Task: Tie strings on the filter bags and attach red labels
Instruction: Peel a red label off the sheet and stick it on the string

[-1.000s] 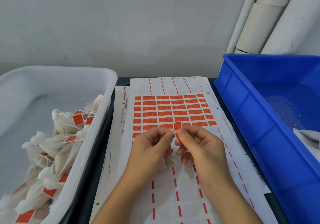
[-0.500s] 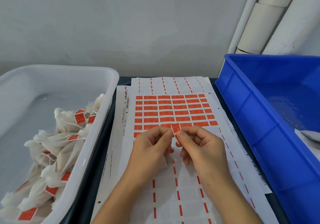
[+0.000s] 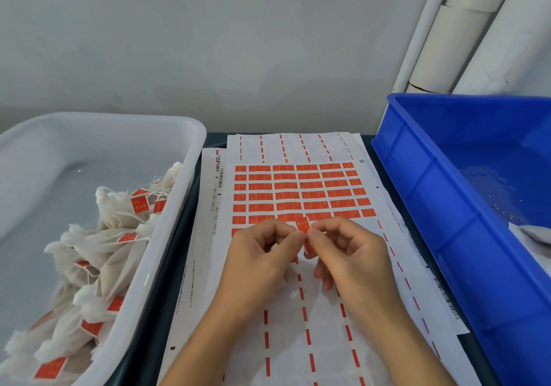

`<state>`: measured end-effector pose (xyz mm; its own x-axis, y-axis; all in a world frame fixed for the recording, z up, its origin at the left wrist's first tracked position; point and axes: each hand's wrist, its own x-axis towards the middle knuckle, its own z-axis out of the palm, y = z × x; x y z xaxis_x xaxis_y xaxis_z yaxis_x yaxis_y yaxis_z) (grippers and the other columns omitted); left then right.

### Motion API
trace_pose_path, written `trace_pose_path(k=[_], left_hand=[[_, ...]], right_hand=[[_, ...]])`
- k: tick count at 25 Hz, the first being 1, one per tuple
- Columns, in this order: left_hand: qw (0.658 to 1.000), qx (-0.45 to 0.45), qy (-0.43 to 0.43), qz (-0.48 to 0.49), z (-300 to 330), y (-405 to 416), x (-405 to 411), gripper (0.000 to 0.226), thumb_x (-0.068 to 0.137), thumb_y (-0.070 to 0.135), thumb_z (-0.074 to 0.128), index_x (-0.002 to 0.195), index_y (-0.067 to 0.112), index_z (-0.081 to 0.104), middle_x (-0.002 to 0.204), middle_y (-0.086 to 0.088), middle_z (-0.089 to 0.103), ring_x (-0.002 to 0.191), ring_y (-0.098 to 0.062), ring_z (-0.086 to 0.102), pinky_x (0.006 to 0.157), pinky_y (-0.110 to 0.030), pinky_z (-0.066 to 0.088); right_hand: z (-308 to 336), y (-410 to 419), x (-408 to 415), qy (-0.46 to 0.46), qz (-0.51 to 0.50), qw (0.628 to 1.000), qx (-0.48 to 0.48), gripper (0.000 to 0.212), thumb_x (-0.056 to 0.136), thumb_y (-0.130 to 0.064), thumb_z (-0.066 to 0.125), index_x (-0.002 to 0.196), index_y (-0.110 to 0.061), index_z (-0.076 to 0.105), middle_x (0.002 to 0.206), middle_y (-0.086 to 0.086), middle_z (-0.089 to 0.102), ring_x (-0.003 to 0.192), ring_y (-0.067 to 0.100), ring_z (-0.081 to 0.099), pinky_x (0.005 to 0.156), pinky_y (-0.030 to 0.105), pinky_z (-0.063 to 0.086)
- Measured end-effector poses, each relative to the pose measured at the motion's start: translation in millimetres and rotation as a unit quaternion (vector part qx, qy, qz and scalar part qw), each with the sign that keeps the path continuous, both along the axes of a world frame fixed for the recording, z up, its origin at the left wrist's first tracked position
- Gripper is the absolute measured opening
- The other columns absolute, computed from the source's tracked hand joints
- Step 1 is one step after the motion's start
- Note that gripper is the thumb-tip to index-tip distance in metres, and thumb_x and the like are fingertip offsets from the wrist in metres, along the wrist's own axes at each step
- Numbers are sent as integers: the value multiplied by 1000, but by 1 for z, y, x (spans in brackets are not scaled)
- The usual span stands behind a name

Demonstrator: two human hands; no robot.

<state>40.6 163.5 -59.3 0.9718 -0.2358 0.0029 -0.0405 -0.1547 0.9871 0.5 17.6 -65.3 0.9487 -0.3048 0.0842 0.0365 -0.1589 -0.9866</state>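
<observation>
Together pinching one red label (image 3: 303, 225) between left hand (image 3: 262, 262) and right hand (image 3: 351, 254), perhaps folding it.

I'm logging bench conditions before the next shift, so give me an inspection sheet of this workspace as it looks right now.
Surface: dark table, mostly covered by label sheets, partly peeled.
Job's things: one red label pinched between both hands; a bit of white filter bag shows under the left hand; finished labelled bags piled in the white tub.
Clutter: small specks and a white cloth-like piece in the blue bin.
Hands: left hand and right hand meet fingertip to fingertip on the label.
Cables: nothing seen.
Surroundings: grey wall; white pipes at the right corner.
</observation>
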Motion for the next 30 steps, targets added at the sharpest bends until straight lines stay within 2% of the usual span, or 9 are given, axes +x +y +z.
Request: trace_pose_path(k=[3, 7, 10, 12, 14, 16, 19, 24, 30], left_hand=[[999, -17, 18, 30, -1, -2, 0, 19, 97, 29, 68, 80, 30, 76, 78, 5, 75, 76, -15, 74, 67, -26, 63], [998, -30, 47, 43, -1, -3, 1, 22, 99, 26, 66, 79, 31, 75, 72, 7, 73, 72, -13, 72, 64, -19, 57], [998, -43, 35, 27, 0, -1, 0, 23, 99, 23, 66, 78, 25, 74, 73, 4, 72, 72, -15, 71, 67, -22, 59], [999, -43, 23, 20, 1, 0, 0, 21, 98, 24, 68, 79, 26, 75, 77, 2, 74, 74, -17, 72, 68, -25, 62], [999, -43, 21, 20, 1, 0, 0, 18, 97, 25, 69, 80, 25, 76, 80, 1, 76, 76, -19, 73, 70, -27, 63], [999, -45, 19, 17, 1, 0, 0, 19, 97, 24, 69, 80, 24, 76, 81, 0, 76, 76, -20, 74, 70, -28, 63], [998, -50, 18, 16, 2, 1, 0, 20, 97, 21, 69, 77, 24, 74, 78, -1, 75, 72, -18, 72, 68, -25, 60], [998, -52, 17, 24, 2, 1, 0, 19, 95, 22, 71, 76, 20, 74, 75, -2, 74, 68, -17, 70, 65, -22, 59], [998, -50, 14, 28, 2, 0, -1, 18, 94, 24, 71, 77, 18, 73, 74, -6, 72, 70, -28, 67, 65, -26, 61]], right_hand=[[2, -7, -2, -14, -34, 999, -20, 14, 96, -38, 68, 102, -50, 72, 94, -20, 76, 70, 12, 73, 52, 19, 55], [1, -14, -1, -5, -10, 999, -46, 34, 101, -25, 63, 110, -57, 68, 109, -28, 71, 85, 4, 70, 62, 15, 56], [2, -10, -2, 27, 88, 996, -22, 44, 104, -19, 60, 120, -60, 63, 106, -24, 71, 81, 6, 70, 56, 16, 53], [1, -7, -1, 32, 116, 992, -22, 35, 102, -27, 62, 119, -57, 64, 106, -23, 72, 83, 10, 71, 58, 21, 57], [2, -6, -1, 36, 122, 991, -27, 25, 92, -45, 63, 116, -52, 68, 106, -21, 73, 89, 10, 71, 65, 23, 61], [1, -7, -1, 36, 121, 991, -42, 29, 85, -54, 61, 112, -47, 71, 107, -23, 74, 98, 4, 70, 75, 20, 61], [2, -8, -1, 36, 110, 991, -63, 20, 89, -48, 63, 103, -40, 74, 99, -21, 74, 96, 1, 69, 75, 14, 58], [7, -11, -2, 13, 78, 995, -57, 25, 82, -52, 62, 97, -36, 75, 91, -20, 75, 86, 2, 69, 68, 9, 54], [8, -12, -3, 10, 68, 997, -43, 26, 82, -52, 63, 96, -34, 75, 87, -18, 75, 85, 3, 70, 70, 11, 55]])
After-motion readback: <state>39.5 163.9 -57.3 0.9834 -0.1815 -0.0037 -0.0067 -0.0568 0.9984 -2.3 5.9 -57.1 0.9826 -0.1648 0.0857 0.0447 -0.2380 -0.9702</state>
